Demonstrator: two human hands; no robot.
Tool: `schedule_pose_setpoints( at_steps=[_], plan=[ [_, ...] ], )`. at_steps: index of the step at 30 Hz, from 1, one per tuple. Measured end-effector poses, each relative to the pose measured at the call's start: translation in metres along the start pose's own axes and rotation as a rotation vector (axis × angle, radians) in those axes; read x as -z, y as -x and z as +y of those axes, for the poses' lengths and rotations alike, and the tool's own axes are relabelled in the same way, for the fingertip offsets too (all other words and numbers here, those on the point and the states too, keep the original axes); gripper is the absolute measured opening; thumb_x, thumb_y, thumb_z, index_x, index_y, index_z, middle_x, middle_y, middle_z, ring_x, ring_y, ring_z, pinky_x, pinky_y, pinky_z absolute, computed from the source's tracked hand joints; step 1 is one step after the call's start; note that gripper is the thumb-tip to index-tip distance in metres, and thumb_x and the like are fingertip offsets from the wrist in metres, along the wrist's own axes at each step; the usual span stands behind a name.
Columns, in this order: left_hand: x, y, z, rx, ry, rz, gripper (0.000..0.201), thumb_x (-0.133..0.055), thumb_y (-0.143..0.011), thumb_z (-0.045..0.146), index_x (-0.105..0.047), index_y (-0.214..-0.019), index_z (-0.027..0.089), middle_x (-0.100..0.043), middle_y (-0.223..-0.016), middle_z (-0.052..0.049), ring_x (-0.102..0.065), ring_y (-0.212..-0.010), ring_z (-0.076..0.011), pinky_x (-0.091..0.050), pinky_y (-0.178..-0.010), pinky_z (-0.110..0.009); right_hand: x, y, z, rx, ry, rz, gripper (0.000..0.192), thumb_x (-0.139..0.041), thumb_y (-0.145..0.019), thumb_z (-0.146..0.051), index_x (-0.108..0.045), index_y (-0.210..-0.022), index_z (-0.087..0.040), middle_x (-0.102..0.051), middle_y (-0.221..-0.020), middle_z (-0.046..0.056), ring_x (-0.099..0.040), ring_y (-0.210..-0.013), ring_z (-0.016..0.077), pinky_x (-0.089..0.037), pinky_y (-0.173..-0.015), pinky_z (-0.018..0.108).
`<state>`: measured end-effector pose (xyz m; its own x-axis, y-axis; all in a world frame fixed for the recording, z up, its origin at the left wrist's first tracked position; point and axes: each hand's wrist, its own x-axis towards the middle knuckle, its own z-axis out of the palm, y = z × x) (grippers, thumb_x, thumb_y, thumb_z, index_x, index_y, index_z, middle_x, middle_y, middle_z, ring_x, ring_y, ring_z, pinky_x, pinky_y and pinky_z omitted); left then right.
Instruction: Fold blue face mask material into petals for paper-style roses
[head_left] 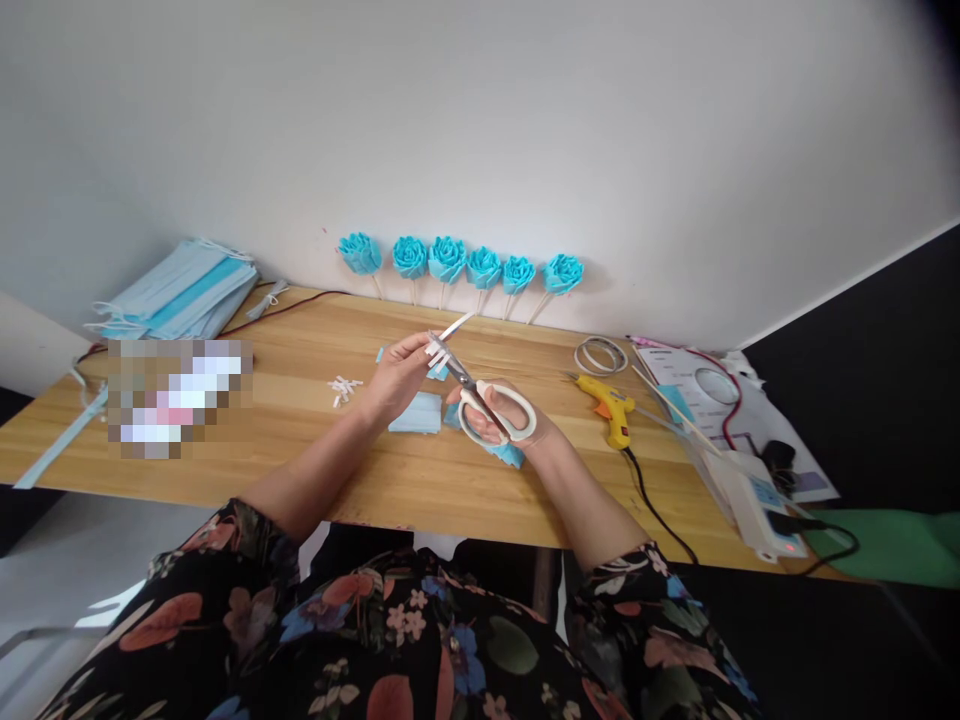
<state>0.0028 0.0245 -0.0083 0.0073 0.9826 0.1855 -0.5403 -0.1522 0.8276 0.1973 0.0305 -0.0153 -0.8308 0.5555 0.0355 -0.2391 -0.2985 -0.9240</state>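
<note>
Nearest is a black floral-print fabric top (450,640). Above the brown wooden tabletop (285,385), the left hand (405,368) pinches slim white strips (457,324), fingertips together; the right hand (491,418) curls around white-handled metal scissors (467,383).

Power strip (748,508) (red light glowing) beside green fabric (896,547).

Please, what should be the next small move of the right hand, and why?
Probably one more snip: the right hand holds the scissors, their blades close to the white strip in the left hand, and similar small white pieces lie on the table.
</note>
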Motion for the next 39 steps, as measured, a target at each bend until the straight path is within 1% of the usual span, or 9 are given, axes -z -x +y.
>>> schedule_pose_setpoints(
  at_steps=[8, 11, 13, 15, 19, 22, 25, 34, 39],
  plan=[
    [0.002, -0.001, -0.001, -0.016, 0.006, 0.008, 0.034, -0.090, -0.064, 0.045, -0.077, -0.083, 0.020, -0.065, -0.069, -0.001, -0.057, -0.064, -0.0135, -0.048, -0.065, -0.028, -0.007, 0.001, -0.009, 0.015, 0.089, 0.043, 0.051, -0.074, -0.079, -0.060, -0.069, -0.099, -0.013, -0.050, -0.058, -0.007, -0.032, -0.038, 0.0016, -0.026, -0.033, 0.016],
    [0.003, -0.003, -0.004, -0.031, -0.011, 0.016, 0.029, -0.087, -0.070, 0.042, -0.076, -0.081, 0.018, -0.064, -0.068, -0.001, -0.058, -0.066, -0.0130, -0.049, -0.068, -0.027, -0.008, 0.000, -0.005, -0.081, 0.185, 0.066, 0.047, -0.077, -0.076, -0.054, -0.069, -0.100, -0.013, -0.051, -0.058, -0.007, -0.036, -0.040, 0.0028, -0.029, -0.036, 0.017],
    [0.004, -0.005, -0.006, -0.056, -0.012, 0.022, 0.025, -0.085, -0.073, 0.039, -0.076, -0.080, 0.018, -0.062, -0.066, 0.000, -0.059, -0.068, -0.0129, -0.051, -0.073, -0.028, -0.011, 0.000, -0.002, -0.174, 0.272, 0.026, 0.043, -0.077, -0.078, -0.049, -0.069, -0.101, -0.014, -0.052, -0.060, -0.007, -0.041, -0.044, 0.0044, -0.033, -0.040, 0.018],
    [0.006, -0.006, -0.007, -0.075, 0.000, 0.025, 0.024, -0.084, -0.073, 0.038, -0.075, -0.080, 0.017, -0.061, -0.065, 0.000, -0.058, -0.069, -0.0129, -0.052, -0.077, -0.030, -0.013, 0.000, -0.003, -0.206, 0.327, -0.035, 0.045, -0.076, -0.079, -0.050, -0.068, -0.105, -0.015, -0.053, -0.064, -0.006, -0.043, -0.051, 0.0059, -0.035, -0.045, 0.019],
    [0.005, -0.006, -0.005, -0.028, 0.010, 0.069, 0.025, -0.084, -0.073, 0.039, -0.073, -0.078, 0.017, -0.061, -0.067, 0.000, -0.057, -0.066, -0.0127, -0.048, -0.068, -0.027, -0.009, 0.004, -0.017, 0.004, 0.310, -0.092, 0.067, -0.072, -0.075, -0.069, -0.061, -0.115, -0.017, -0.054, -0.079, -0.002, -0.044, -0.063, 0.0084, -0.038, -0.057, 0.023],
    [0.002, -0.007, -0.003, -0.065, 0.020, 0.076, 0.028, -0.084, -0.074, 0.042, -0.070, -0.070, 0.017, -0.059, -0.067, 0.000, -0.056, -0.068, -0.0130, -0.048, -0.072, -0.028, 0.001, 0.010, -0.027, 0.110, 0.319, -0.080, 0.066, -0.058, -0.083, -0.074, -0.057, -0.116, -0.017, -0.054, -0.084, 0.001, -0.048, -0.067, 0.0110, -0.042, -0.063, 0.027],
    [0.001, -0.007, -0.001, -0.095, 0.032, 0.039, 0.033, -0.083, -0.075, 0.045, -0.067, -0.066, 0.017, -0.058, -0.069, -0.001, -0.057, -0.074, -0.0140, -0.047, -0.080, -0.029, 0.007, 0.014, -0.031, 0.109, 0.361, -0.079, 0.059, -0.051, -0.090, -0.070, -0.056, -0.114, -0.016, -0.054, -0.081, 0.001, -0.052, -0.065, 0.0117, -0.044, -0.061, 0.028],
    [0.003, -0.008, -0.004, -0.045, 0.041, 0.023, 0.037, -0.082, -0.073, 0.051, -0.067, -0.069, 0.018, -0.055, -0.071, -0.002, -0.050, -0.069, -0.0147, -0.044, -0.068, -0.029, 0.009, 0.012, -0.027, 0.033, 0.337, -0.110, 0.059, -0.051, -0.092, -0.067, -0.059, -0.110, -0.012, -0.054, -0.074, 0.000, -0.054, -0.058, 0.0102, -0.044, -0.051, 0.025],
    [0.003, -0.008, -0.001, -0.031, 0.097, 0.026, 0.027, -0.074, -0.077, 0.044, -0.067, -0.074, 0.018, -0.054, -0.073, -0.003, -0.050, -0.073, -0.0162, -0.044, -0.071, -0.030, 0.013, 0.013, -0.026, 0.025, 0.332, -0.106, 0.059, -0.052, -0.092, -0.066, -0.060, -0.113, -0.012, -0.055, -0.075, 0.000, -0.055, -0.057, 0.0104, -0.044, -0.051, 0.025]
  ],
)
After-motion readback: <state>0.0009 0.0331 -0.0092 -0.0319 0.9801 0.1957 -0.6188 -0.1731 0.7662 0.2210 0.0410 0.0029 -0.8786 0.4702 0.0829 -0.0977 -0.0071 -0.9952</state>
